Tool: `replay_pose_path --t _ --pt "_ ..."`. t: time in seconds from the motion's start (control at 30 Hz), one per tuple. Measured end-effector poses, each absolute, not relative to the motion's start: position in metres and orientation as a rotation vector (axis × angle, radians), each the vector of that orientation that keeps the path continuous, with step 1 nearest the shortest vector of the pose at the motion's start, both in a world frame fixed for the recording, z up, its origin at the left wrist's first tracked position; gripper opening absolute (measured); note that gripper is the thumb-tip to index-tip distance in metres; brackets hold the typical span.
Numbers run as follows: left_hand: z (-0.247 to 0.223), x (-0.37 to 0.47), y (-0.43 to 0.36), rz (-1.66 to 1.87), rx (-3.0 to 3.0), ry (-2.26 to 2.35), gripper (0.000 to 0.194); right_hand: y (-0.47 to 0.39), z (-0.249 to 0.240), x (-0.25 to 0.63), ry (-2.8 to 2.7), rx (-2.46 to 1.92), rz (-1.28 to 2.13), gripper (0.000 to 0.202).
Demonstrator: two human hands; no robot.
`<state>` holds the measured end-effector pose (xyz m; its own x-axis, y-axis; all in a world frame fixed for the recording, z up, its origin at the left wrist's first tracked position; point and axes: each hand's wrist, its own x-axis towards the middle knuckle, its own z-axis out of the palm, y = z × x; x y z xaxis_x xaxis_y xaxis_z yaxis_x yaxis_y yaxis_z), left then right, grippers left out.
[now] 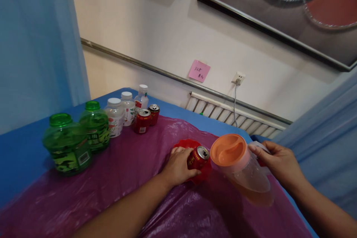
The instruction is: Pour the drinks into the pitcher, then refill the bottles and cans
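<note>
The red can [198,158] is gripped by the left hand [178,165] and should be kept steady; the pitcher [240,163], tilted beside it, is clasped by the right hand [279,163].

Left hand [178,165] wrapped round red can [198,158] in red dish [186,144] — right hand [280,163] grips handle of orange-lidded pitcher [240,165], tilted, on purple sheet [134,189].

Open purple sheet [134,178] lies between the bottle row [96,126] and the red bowl [192,145]; pitcher [240,163] blocks the bowl's right.
</note>
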<state>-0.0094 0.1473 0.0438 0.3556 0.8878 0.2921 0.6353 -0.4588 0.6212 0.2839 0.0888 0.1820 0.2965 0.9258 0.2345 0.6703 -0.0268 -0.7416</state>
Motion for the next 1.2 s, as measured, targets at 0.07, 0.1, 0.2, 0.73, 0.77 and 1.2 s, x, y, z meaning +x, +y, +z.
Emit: replay_pose_path --t 0.07,0.1,0.2,0.73,0.77,1.2 --pt "0.0435 -0.0092 0.1474 0.86 2.217 1.328 0.072 0.0888 0.1821 0.2839 -1.447 -1.772 0.398 0.052" --pt "0.0432 -0.0092 0.1475 0.862 2.216 1.325 0.073 0.0887 0.1824 0.2836 -1.447 -1.776 0.393 0.052" --pt "0.0426 -0.0094 0.1477 0.862 2.219 1.327 0.073 0.0878 0.184 0.2816 -1.438 -1.774 0.396 0.051" --pt "0.0403 -0.0088 0.1489 0.849 2.22 1.355 0.077 0.0876 0.1828 0.2837 -1.418 -1.788 0.409 0.052" --pt "0.04 -0.0087 0.1489 0.853 2.219 1.355 0.077 0.0876 0.1825 0.2838 -1.421 -1.788 0.403 0.052" --pt "0.0403 -0.0094 0.1487 0.845 2.219 1.349 0.075 0.0868 0.1837 0.2823 -1.443 -1.793 0.396 0.052"
